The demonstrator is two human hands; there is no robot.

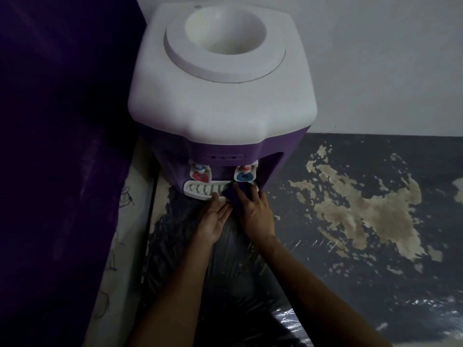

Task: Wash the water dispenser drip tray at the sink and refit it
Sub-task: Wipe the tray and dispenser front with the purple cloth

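A dark purple curtain hangs down the left side, frayed threads trailing from its edge over a pale strip of floor. Beside it stands the dispenser, white on top with an open round well, purple below, with two taps on its front. The white slatted tray sits at the foot of the dispenser, under the taps, its right end hidden by a purple cloth. The left hand lies palm up, fingers together and touching the tray's front lip. The right hand lies palm down just beside it, fingers spread and pressing on the cloth over the tray. Under the arms lies crinkled black plastic sheet. To the right, the grey floor is worn through in pale patches, and a white wall rises behind.
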